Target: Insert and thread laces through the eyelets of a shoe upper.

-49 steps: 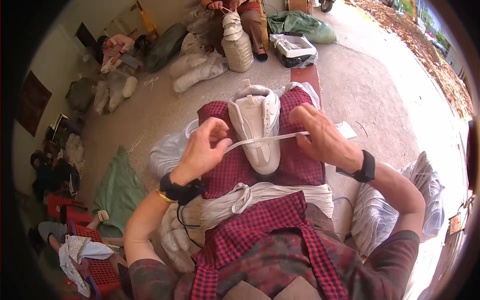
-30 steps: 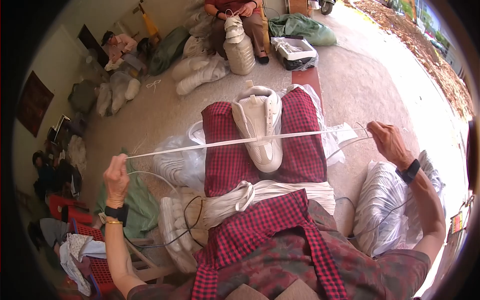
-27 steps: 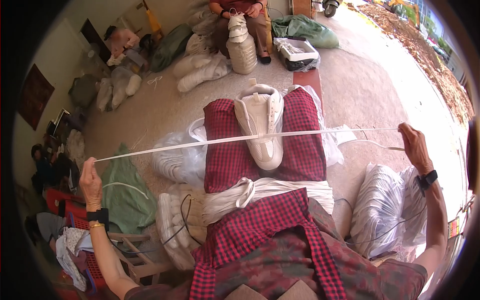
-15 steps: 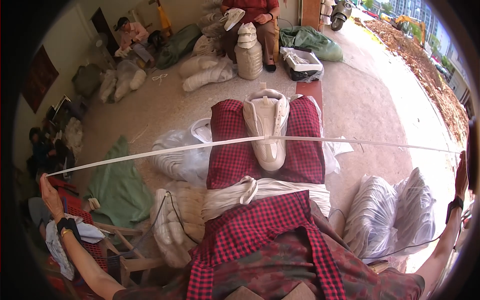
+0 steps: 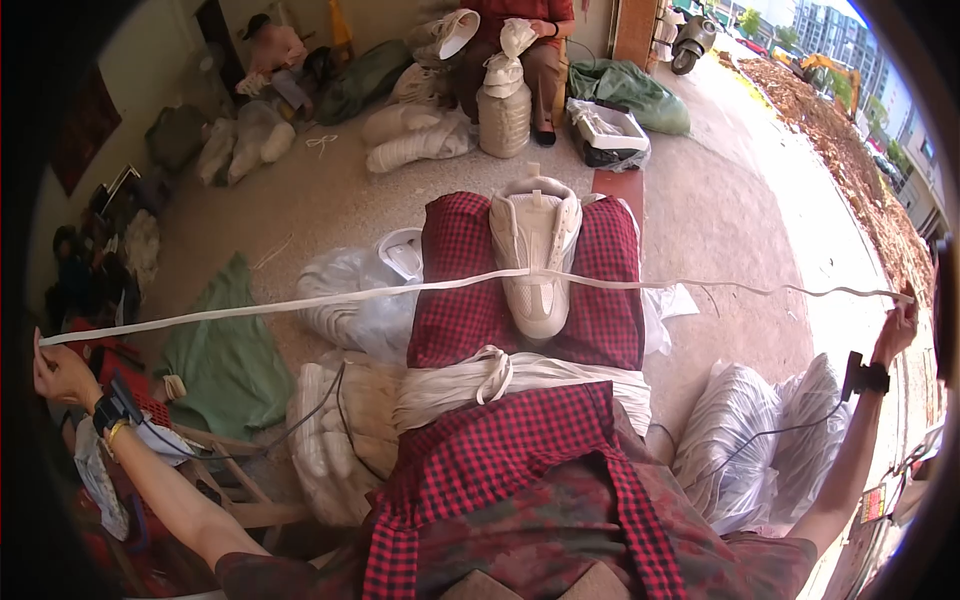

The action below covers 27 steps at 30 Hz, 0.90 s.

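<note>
A cream high-top shoe rests between my knees, toe toward me, on red-and-black checked cloth. A long flat white shoelace crosses it near the base of the tongue and stretches out to both sides. At the far left, my left hand pinches one lace end. My right hand, out at the far right, is closed on the other end. The left half runs fairly straight; the right half hangs in loose waves. Across my lap lies a bundle of white laces.
Plastic-wrapped shoe parts stand to my right, with more bagged pieces at left. A green cloth sack lies near a wooden stool frame. Ahead, a seated person handles shoes beside a large plastic jar.
My left hand has moved farther out to the left. My right hand has shifted slightly inward and up, and the right half of the lace has gone from taut to wavy.
</note>
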Available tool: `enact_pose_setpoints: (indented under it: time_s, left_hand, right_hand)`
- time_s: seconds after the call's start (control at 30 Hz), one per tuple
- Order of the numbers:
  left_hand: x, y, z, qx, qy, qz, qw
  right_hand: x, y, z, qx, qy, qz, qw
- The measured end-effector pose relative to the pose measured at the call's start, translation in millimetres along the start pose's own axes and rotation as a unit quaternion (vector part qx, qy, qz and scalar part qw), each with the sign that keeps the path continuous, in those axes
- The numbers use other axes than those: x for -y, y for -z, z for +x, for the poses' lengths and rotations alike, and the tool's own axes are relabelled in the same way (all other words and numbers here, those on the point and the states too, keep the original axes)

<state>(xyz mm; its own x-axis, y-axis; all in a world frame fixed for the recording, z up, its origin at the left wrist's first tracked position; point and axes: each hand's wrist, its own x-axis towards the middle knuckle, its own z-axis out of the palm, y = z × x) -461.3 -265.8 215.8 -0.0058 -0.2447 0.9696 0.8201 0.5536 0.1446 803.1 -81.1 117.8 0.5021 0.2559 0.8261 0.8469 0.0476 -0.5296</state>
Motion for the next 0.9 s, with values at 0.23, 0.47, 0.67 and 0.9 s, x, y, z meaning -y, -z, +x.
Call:
enact_pose_setpoints:
  time_s: [0.23, 0.47, 0.67, 0.9]
  left_hand:
    - [-234.3, -16.6, -128.8, 0.194, 0.393, -0.578, 0.688]
    - [-441.6, 78.3, -231.7, 0.573, 0.287, -0.647, 0.414]
    - [-477.7, 102.1, -270.6, 0.623, 0.230, -0.626, 0.409]
    - [-473.9, 109.6, -267.0, 0.641, 0.239, -0.604, 0.408]
  right_hand:
    - [325.1, -179.1, -259.6, 0.363, -0.068, 0.413, 0.833]
    - [427.2, -203.4, -339.1, 0.591, 0.012, 0.352, 0.726]
    - [428.4, -193.9, -344.5, 0.641, -0.030, 0.326, 0.694]
    - [419.8, -199.7, -346.6, 0.648, -0.056, 0.344, 0.677]
